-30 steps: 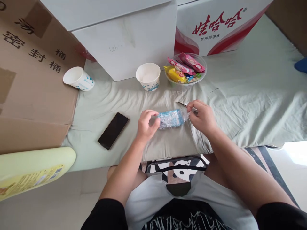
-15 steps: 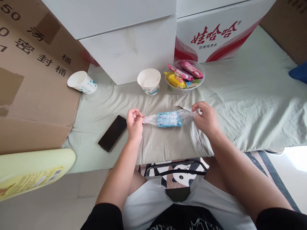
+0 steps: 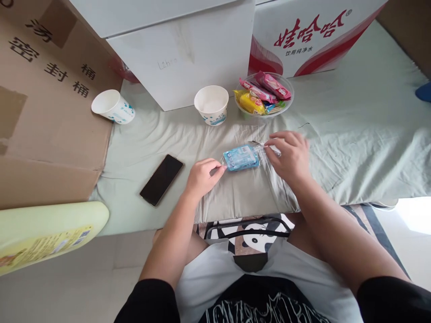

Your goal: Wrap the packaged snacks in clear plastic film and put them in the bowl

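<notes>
With bent fingers, the left hand (image 3: pixel 204 176) and right hand (image 3: pixel 290 154) pinched the clear ends of a flat, blue, plastic-wrapped packet (image 3: pixel 241 158). It was between them, long left to right, right end slightly farther.

Black sleeves (image 3: pixel 148 299), pale grey shorts (image 3: pixel 197 278)

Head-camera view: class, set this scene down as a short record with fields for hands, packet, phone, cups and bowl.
Left hand: pinching the left end of the packet
Right hand: at the packet's right end, grip unclear
Packet: blue, clear-wrapped, between both hands
Phone: left of the left hand, screen dark
Cups: two, white with blue print
Bowl: holds pink packs and yellow pack
</notes>
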Demonstrator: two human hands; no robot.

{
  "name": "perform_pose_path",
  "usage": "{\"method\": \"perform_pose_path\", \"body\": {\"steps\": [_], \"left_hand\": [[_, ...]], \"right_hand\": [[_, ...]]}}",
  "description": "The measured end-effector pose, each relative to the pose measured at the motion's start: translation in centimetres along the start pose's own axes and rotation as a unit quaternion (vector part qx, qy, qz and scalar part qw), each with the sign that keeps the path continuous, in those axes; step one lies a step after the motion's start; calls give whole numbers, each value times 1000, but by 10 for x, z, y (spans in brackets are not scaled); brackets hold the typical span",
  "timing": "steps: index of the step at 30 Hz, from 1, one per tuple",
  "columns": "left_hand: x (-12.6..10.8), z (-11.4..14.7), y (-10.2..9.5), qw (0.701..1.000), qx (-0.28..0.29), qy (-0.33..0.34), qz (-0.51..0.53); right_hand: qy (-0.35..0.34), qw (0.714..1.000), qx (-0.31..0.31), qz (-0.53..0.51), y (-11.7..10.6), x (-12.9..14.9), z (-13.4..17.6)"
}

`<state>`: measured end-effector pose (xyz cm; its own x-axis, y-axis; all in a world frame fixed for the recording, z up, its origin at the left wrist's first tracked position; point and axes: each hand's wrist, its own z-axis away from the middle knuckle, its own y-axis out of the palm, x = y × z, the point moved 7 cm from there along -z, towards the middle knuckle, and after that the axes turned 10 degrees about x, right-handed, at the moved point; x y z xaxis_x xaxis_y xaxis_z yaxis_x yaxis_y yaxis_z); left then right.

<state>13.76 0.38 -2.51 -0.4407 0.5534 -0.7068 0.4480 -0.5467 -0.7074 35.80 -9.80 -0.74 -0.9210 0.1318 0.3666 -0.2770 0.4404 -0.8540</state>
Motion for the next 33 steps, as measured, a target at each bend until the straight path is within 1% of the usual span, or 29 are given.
{"method": "perform_pose_path", "body": {"steps": [2,3,4,5,6,7,8,9,10,12,13,14,18,20,22,24,28,31,33], "left_hand": [[4,3,2,991,26,-40,126],[6,5,4,978,45,-61,195],[8,6,7,961,60,-80,257],[9,7,8,945,71,-95,304],[9,7,9,935,75,-105,331],[11,7,8,933,70,-112,335],[12,6,5,938,55,-113,323],[13,5,0,947,30,-111,298],[14,4,-5,958,-2,-104,268],[14,2,-14,973,-65,-83,205],[14,0,-15,978,-82,-71,178],[13,-1,-14,983,-82,-60,153],[7,-6,-2,997,-24,-20,69],[6,-4,-3,997,-32,-14,65],[10,-2,-8,992,-56,-30,108],[19,-1,-11,980,-78,-61,174],[37,1,-18,934,-150,-125,298],[46,5,-21,903,-196,-169,342],[48,6,-22,897,-205,-184,346]], "right_hand": [[40,996,-72,22,-15,1,3],[37,995,-86,21,-19,7,5],[15,997,-75,10,-20,15,7],[-24,999,-41,-10,-17,27,8],[-72,997,9,-33,-11,39,10],[-116,990,64,-53,-3,51,14],[-150,980,113,-66,5,61,17],[-170,971,149,-73,12,67,20],[-178,966,171,-76,17,71,22],[-174,963,188,-77,24,71,24],[-172,963,195,-77,27,71,24],[-172,962,201,-73,29,70,24],[-161,960,225,-34,35,65,24],[-159,959,234,-19,37,65,24],[-162,958,237,-15,39,65,23],[-169,957,235,-19,39,65,22],[-187,955,225,-45,31,61,19],[-166,961,216,-54,20,47,16],[-130,968,210,-45,14,33,13]]}}
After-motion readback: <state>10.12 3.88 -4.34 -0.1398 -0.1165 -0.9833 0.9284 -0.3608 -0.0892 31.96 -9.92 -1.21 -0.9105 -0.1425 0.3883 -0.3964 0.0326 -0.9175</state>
